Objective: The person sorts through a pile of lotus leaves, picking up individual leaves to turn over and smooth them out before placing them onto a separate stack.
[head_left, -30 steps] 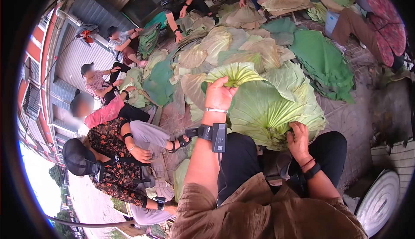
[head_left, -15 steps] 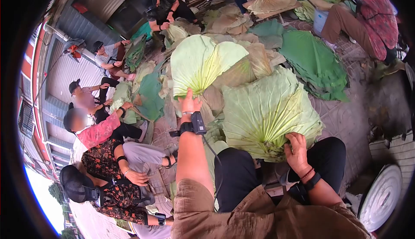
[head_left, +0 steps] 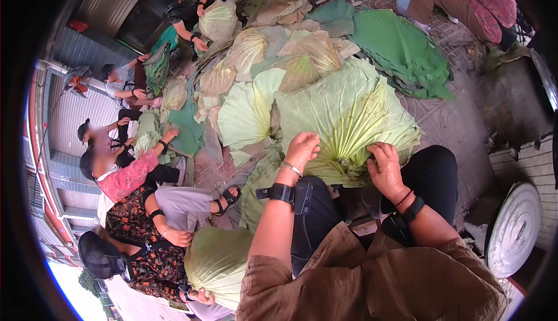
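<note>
Before me, across my knees, lies a stack of pale green lotus leaves (head_left: pixel 349 117) with ribs fanning out from the near edge. My right hand (head_left: pixel 386 171) grips the stack's near right edge, its fingers bent over the leaf. My left hand (head_left: pixel 302 151) is closed in a loose curl above the near left edge, with no leaf visible in it. Left of the stack, a folded light green lotus leaf (head_left: pixel 247 112) lies on the pile.
Brownish dried leaves (head_left: pixel 308 59) spread beyond the stack. A dark green leaf pile (head_left: pixel 401 54) lies to the right. At left, a person in a flowered shirt (head_left: pixel 136 222) holds a leaf (head_left: pixel 218 260). Further people sit around. A round metal lid (head_left: pixel 514 231) stands at lower right.
My left hand has let go of the folded leaf and come back to the stack. My right hand keeps its place at the edge. The neighbour at left now holds a leaf.
</note>
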Demonstrator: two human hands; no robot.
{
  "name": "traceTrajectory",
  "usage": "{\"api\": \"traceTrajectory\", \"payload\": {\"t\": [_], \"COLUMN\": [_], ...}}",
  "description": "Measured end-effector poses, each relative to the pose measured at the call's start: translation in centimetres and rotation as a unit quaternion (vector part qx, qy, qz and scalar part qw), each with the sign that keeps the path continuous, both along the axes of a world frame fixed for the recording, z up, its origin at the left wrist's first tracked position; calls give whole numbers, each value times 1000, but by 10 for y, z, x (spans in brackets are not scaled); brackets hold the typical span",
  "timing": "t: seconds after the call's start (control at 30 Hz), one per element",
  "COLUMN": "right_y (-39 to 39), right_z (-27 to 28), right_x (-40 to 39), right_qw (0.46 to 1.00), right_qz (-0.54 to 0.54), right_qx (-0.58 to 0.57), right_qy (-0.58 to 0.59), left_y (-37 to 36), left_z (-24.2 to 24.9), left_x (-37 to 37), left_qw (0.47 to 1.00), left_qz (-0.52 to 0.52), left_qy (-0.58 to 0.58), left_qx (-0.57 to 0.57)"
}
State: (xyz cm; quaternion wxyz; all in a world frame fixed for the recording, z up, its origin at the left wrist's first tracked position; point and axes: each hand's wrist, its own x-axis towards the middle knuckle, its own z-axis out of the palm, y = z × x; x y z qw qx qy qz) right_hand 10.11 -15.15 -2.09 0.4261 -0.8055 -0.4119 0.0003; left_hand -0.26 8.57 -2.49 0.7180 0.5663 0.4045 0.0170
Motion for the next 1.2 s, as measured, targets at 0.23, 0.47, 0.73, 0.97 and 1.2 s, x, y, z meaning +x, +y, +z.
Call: {"api": "traceTrajectory", "payload": {"t": [0.23, 0.47, 0.73, 0.97, 1.2], "right_y": [-6, -7, -7, -5, -6], "right_z": [0, 1, 2, 0, -3], "right_x": [-2, -2, -3, -3, -3], "right_qw": [1000, 1000, 1000, 1000, 1000], "right_qz": [0, 1, 5, 5, 5], "right_qx": [2, 11, 9, 16, 14], "right_qy": [7, 0, -4, -15, -15], "left_y": [-32, -61, -62, -47, -59], "left_z": [-15, 4, 5, -5, 0], "left_x": [5, -5, -8, -5, -5], "left_qw": [937, 846, 840, 903, 860], "left_qz": [-166, -223, -174, -155, -162], "left_qy": [-4, 13, -23, -30, -24], "left_qx": [307, 484, 513, 398, 482]}}
